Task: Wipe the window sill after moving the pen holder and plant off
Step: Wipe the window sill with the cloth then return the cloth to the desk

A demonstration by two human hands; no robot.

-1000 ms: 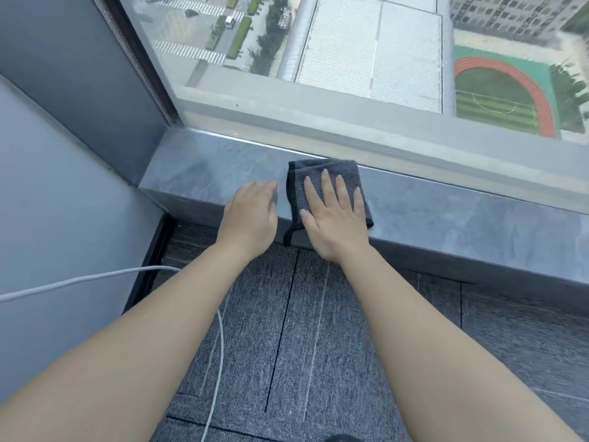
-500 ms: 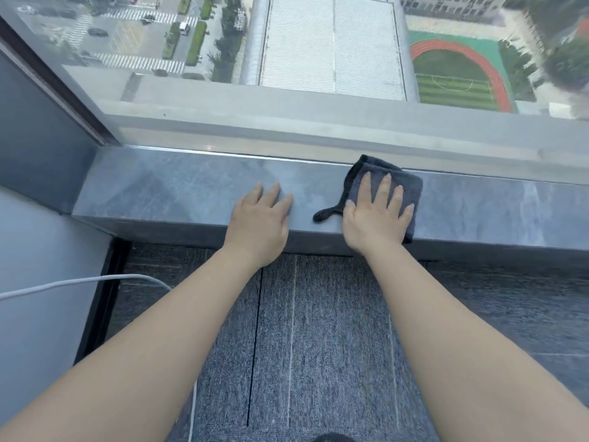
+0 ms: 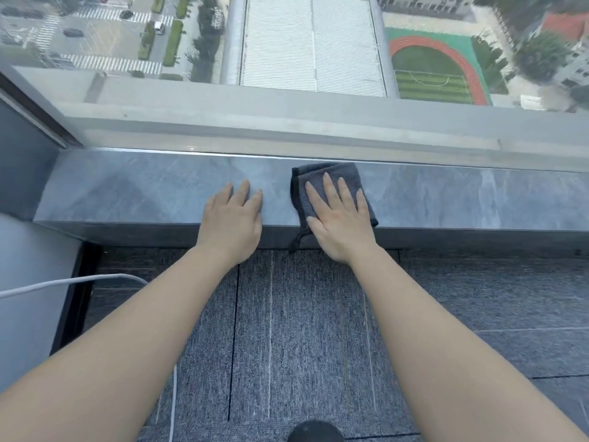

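The grey stone window sill [image 3: 127,193] runs left to right below the glass, and no pen holder or plant shows on it. A folded dark grey cloth [image 3: 344,170] lies on the sill, its hanging loop drooping over the front edge. My right hand [image 3: 342,228] presses flat on the cloth with fingers spread. Palm down on the bare sill just left of the cloth rests my left hand [image 3: 231,221], holding nothing.
The window glass [image 3: 312,59] rises straight from the sill's back edge. A grey wall [image 3: 25,282] closes the left end. A white cable [image 3: 63,281] trails from the left across the grey carpet tiles [image 3: 302,314] below the sill.
My right hand slid the cloth to the right, away from my left hand, then drew it toward the front edge so its loop hangs over. My left hand stayed put.
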